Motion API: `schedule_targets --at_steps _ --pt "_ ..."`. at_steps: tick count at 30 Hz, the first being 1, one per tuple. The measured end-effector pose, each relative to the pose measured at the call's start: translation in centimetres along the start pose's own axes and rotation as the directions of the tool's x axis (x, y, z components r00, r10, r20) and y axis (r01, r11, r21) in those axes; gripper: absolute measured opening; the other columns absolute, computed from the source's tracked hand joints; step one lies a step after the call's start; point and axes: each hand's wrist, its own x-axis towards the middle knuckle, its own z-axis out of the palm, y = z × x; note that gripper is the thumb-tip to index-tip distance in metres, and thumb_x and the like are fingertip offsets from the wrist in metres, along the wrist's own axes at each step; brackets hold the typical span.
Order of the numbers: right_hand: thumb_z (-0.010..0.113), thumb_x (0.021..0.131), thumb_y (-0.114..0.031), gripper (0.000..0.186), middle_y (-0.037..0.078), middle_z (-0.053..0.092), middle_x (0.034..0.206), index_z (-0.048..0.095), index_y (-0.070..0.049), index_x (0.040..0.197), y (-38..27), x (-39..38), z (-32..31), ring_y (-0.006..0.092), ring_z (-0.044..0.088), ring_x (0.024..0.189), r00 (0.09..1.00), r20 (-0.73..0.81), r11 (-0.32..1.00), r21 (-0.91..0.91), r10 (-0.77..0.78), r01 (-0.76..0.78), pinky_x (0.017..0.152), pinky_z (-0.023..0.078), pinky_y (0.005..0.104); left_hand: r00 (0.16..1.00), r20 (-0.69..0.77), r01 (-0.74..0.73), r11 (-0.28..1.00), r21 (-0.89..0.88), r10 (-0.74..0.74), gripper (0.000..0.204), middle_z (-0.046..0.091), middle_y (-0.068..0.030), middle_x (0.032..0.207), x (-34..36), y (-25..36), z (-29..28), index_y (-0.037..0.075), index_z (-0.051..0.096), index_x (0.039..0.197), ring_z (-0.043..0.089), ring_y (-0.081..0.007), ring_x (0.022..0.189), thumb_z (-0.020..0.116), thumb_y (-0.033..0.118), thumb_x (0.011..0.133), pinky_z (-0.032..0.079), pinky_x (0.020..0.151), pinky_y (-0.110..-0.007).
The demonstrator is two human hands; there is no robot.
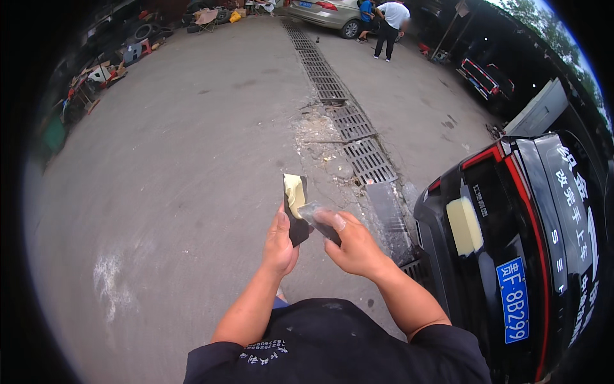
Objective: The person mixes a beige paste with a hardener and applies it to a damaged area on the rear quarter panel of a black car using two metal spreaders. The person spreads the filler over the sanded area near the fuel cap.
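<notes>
My left hand (279, 246) grips a dark, narrow mixing board (298, 232), held upright in front of me. Pale yellow body filler (295, 192) is smeared thickly over its upper part. In my right hand (354, 246) is a putty knife (312, 212), its flat blade tip touching the board at the lower edge of the filler. The fingers of my right hand wrap the knife's handle end and partly hide it. To the right stands a black car (435, 221), with a pale yellow filler patch (465, 225) on its rear panel above the blue plate.
A metal drain grating (322, 80) runs across the concrete, with broken concrete (326, 150) beside it. Farther off are a beige car (329, 14), a person in a white top (393, 13), another in blue (366, 11), and a dark pickup (483, 80). Tires (143, 31) and clutter line the left.
</notes>
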Motion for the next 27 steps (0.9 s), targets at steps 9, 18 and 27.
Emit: schedule_targets --at_steps 9,18,27 --pt "0.06 0.072 0.002 0.053 0.013 0.063 0.119 0.052 -0.005 0.124 5.0 4.9 -0.7 0.0314 0.056 0.113 0.989 -0.044 0.983 0.124 0.142 -0.135 0.096 0.045 0.0378 0.994 0.031 0.098 0.992 0.077 -0.101 0.059 0.051 -0.0103 0.129 8.4 -0.1 -2.7 0.004 0.03 0.143 0.053 -0.0201 0.114 0.035 0.044 0.1 0.05 0.09 -0.04" --pt "0.056 0.064 0.01 0.06 0.01 0.062 0.117 0.054 -0.007 0.122 17.8 10.5 -7.1 0.032 0.055 0.114 0.984 -0.09 0.945 0.276 -0.156 0.175 0.094 0.047 0.0394 0.626 0.679 0.705 0.651 -0.282 -0.383 0.066 0.039 -0.0238 0.14 18.8 -3.6 -2.6 0.006 0.027 0.145 0.047 -0.0505 0.118 0.045 0.046 0.095 0.053 0.078 -0.059" --pt "0.06 0.079 0.007 0.062 0.016 0.058 0.12 0.038 -0.002 0.136 30.8 10.0 -10.5 0.0182 0.058 0.107 0.891 0.096 0.16 0.97 0.444 -0.184 0.09 0.049 0.0324 0.948 0.257 0.219 0.971 -0.094 -0.189 0.065 0.041 -0.019 0.14 31.1 -9.2 5.4 0.005 0.025 0.145 0.043 -0.0353 0.129 0.033 0.05 0.098 0.041 0.102 -0.052"
